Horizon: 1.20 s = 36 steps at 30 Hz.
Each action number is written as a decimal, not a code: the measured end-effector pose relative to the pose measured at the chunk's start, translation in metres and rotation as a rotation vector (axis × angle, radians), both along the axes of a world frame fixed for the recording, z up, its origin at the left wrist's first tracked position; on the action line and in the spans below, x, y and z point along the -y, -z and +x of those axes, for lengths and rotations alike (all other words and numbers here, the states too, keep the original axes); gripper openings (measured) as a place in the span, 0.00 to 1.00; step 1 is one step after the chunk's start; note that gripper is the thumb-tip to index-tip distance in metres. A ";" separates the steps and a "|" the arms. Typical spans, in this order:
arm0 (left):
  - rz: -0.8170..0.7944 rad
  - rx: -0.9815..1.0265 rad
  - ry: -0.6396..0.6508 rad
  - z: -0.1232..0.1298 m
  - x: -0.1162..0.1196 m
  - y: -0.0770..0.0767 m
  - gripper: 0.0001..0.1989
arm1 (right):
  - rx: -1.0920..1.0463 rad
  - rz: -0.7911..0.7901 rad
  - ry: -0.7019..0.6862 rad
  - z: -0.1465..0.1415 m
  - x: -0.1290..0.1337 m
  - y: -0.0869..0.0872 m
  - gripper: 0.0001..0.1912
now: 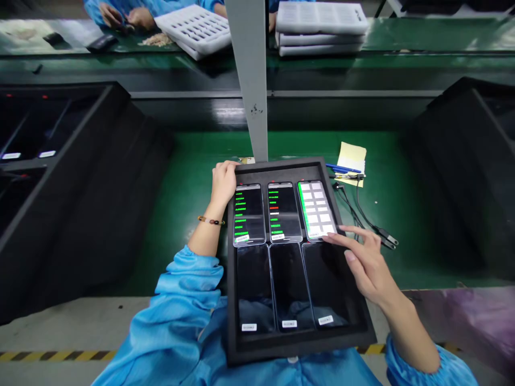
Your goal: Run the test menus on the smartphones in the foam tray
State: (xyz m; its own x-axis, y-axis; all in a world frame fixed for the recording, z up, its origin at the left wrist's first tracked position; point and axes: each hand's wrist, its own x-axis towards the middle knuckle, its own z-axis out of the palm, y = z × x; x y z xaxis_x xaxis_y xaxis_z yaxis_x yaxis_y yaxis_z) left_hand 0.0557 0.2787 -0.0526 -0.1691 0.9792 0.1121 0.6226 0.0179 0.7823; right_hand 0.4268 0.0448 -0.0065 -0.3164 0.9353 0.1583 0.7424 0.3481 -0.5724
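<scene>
A black foam tray (pixel 298 346) rests tilted against the body, holding several phones in two rows. My left hand (pixel 224 184) grips the tray's upper left corner, fingers wrapped over the edge. My right hand (pixel 364 260) is spread, its index fingertip at the lower edge of the top right phone (pixel 317 209), whose screen shows white blocks and a green strip. Green lines of text show on the top left phone (pixel 249 214); the top middle phone (pixel 285 212) has green lines plus a red one. The lower phones, such as the bottom middle phone (pixel 292 284), have dark screens and white labels.
Stacked black trays stand left (pixel 100 187) and right (pixel 454 177) on the green table (pixel 201 155). Cables (pixel 358 209), pens (pixel 344 169) and yellow paper (pixel 352 155) lie beyond the tray. A grey post (pixel 255 96) rises ahead. Across, another person's hands (pixel 126 16) work near white trays (pixel 322 21).
</scene>
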 end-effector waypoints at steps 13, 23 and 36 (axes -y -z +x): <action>0.007 0.017 -0.006 0.000 0.002 0.000 0.19 | -0.053 -0.026 0.126 0.011 -0.011 0.004 0.24; 0.035 0.023 0.019 -0.002 0.000 0.005 0.19 | 0.026 -0.023 -0.032 -0.011 -0.002 -0.002 0.24; 0.028 0.010 0.024 0.000 0.002 0.001 0.20 | 0.010 -0.007 0.117 0.011 0.002 -0.001 0.24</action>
State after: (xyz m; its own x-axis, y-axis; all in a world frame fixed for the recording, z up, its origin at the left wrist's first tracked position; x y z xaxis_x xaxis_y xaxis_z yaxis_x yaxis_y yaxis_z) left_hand 0.0558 0.2766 -0.0536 -0.1474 0.9794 0.1384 0.6144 -0.0190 0.7888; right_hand 0.4377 0.0429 -0.0053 -0.2069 0.9669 0.1495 0.7833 0.2553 -0.5668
